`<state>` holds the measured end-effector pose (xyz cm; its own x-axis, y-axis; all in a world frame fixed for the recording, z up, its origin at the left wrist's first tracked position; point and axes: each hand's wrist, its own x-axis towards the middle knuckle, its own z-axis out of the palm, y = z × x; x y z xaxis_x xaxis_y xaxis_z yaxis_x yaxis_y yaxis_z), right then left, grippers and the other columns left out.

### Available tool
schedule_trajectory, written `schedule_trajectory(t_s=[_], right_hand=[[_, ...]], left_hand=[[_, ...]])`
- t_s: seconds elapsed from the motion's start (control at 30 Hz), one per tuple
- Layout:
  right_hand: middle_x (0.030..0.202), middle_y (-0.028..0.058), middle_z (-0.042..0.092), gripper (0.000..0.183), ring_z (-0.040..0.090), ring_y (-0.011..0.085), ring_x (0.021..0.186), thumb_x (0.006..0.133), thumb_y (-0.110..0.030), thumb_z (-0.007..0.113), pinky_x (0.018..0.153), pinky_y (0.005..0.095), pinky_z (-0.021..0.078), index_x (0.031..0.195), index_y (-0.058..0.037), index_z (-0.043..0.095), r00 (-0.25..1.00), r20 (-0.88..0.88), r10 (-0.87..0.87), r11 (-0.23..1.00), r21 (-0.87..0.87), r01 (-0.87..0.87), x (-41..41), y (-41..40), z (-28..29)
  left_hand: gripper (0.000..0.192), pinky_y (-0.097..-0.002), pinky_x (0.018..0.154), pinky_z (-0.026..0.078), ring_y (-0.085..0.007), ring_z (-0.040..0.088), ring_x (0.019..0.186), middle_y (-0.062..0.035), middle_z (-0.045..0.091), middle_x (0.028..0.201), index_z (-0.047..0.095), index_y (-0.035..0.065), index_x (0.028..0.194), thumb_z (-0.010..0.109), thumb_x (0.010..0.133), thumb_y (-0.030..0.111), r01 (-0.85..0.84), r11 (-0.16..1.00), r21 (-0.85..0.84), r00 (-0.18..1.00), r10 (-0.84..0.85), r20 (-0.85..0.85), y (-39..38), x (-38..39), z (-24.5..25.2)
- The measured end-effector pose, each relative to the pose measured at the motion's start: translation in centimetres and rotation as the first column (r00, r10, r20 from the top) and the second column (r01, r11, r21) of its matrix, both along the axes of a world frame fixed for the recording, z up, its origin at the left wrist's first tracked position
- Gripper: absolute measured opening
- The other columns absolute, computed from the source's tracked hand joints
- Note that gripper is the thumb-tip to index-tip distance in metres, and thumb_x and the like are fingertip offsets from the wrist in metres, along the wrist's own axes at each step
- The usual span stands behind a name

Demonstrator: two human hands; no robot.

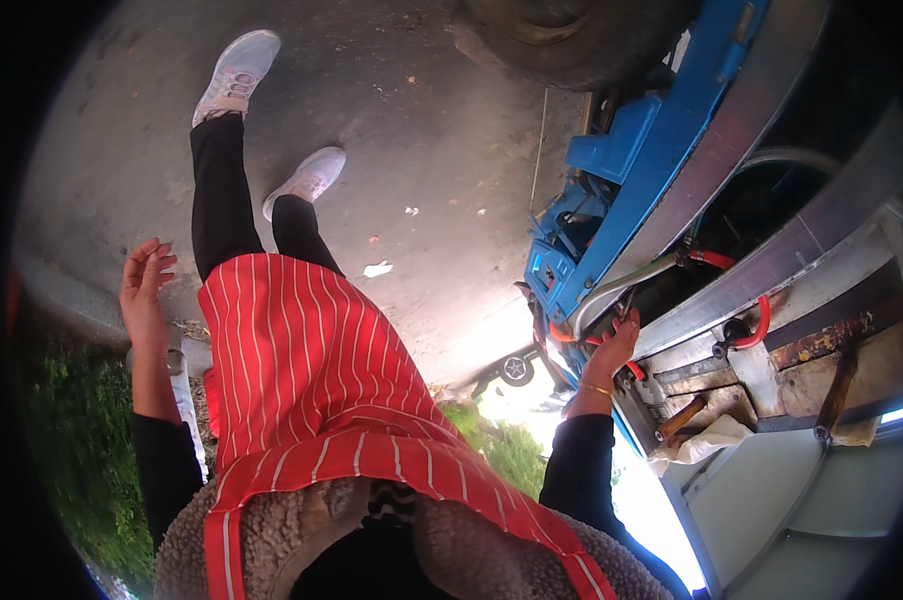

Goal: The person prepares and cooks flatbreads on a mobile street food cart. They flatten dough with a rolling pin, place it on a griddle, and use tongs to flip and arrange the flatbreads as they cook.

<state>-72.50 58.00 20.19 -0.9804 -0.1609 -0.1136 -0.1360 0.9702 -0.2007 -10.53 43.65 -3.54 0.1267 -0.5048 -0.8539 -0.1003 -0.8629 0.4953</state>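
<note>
My left hand [148, 281] hangs at the left, holding nothing, its fingers loosely bent and apart. At the right, my right hand [618, 341] reaches to the metal edge of a blue-framed vehicle or cart [646, 165]. Its fingers touch a small dark metal part there; whether they grip it is not clear. Pieces of red hose [634, 370] show beside this hand, and a grey hose or pipe [609, 294] curves just above it. I wear a red apron with white stripes [309, 360].
A small black valve [735, 328] joins another red hose on the metal counter. Two wooden handles, one [680, 418] near a crumpled pale cloth [703, 442], lie at the right. A large tyre [571, 45] stands at the top. Pale litter [378, 268] lies on the ground.
</note>
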Motion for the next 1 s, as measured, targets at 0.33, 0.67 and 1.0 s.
schedule_trajectory(t_s=[0.33,0.67,1.0], right_hand=[[0.121,0.0041,0.061,0.054,0.055,0.0149,0.102,0.099,-0.043,0.038,0.086,0.0332,0.042,0.141,-0.0096,0.045,0.999,0.021,-0.024,0.999,0.033,0.023,-2.8,-0.8,-1.7],[0.112,0.0212,0.067,0.04,0.064,0.0378,0.101,0.098,-0.029,0.048,0.089,0.0444,0.0496,0.122,0.0007,0.061,0.959,-0.156,0.235,0.957,0.211,-0.2,-5.4,1.4,-2.8],[0.136,0.0185,0.053,0.049,0.055,0.0349,0.12,0.102,-0.036,0.037,0.101,0.0441,0.0446,0.136,-0.0037,0.05,0.981,0.147,0.129,0.744,-0.668,0.002,-11.2,-4.0,-5.6]], left_hand=[[0.029,-0.0266,0.084,0.045,-0.0126,0.062,0.1,-0.0047,0.066,0.114,0.058,0.0063,0.122,0.056,0.099,0.024,0.047,0.995,0.083,0.997,-0.051,0.055,-1.4,0.9,-0.2],[0.03,-0.0259,0.085,0.044,-0.0125,0.061,0.1,-0.0049,0.066,0.114,0.059,0.0047,0.122,0.057,0.098,0.022,0.176,0.984,-0.022,0.984,-0.176,0.026,-2.6,-2.3,-0.1],[0.028,-0.0268,0.087,0.044,-0.0128,0.062,0.099,-0.0052,0.066,0.113,0.06,0.0051,0.12,0.057,0.098,0.023,0.203,0.978,-0.038,0.979,-0.202,0.018,-3.2,-5.9,-1.1]])
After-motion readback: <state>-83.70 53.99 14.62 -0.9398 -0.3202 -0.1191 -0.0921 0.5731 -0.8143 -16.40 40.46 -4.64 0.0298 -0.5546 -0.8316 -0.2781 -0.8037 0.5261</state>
